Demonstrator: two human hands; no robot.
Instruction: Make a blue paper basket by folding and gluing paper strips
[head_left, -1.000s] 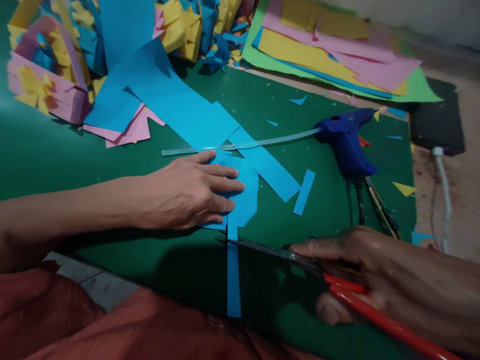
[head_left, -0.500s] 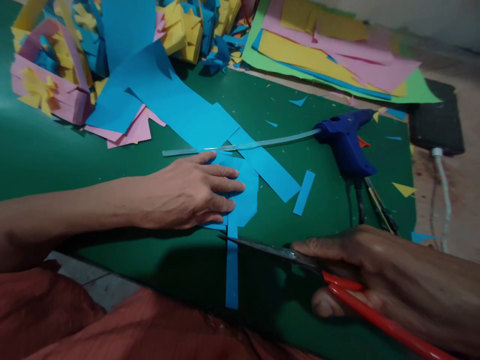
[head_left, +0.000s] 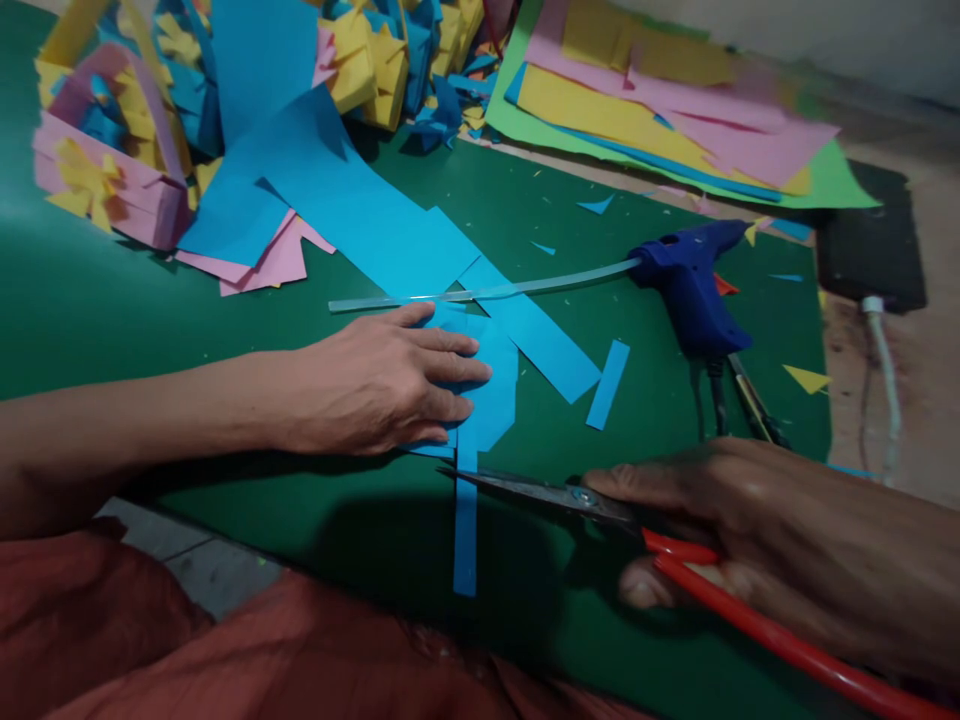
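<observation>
The strip (head_left: 465, 540) at lower centre looks light, bendy, best pinched by its end; left hand (head_left: 390, 385) lies flat, right hand (head_left: 750, 530) grips scissors (head_left: 679, 572).

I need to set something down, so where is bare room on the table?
Bare patches: between the pink basket and left forearm; between the loose blue strip and scissors. Crowded: the far side, with yellow baskets and stacked paper.

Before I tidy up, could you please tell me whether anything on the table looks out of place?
Small paper scraps litter the green tabletop untidily around the glue gun, whose long glue stick juts across a blue strip, crowding the left hand.
</observation>
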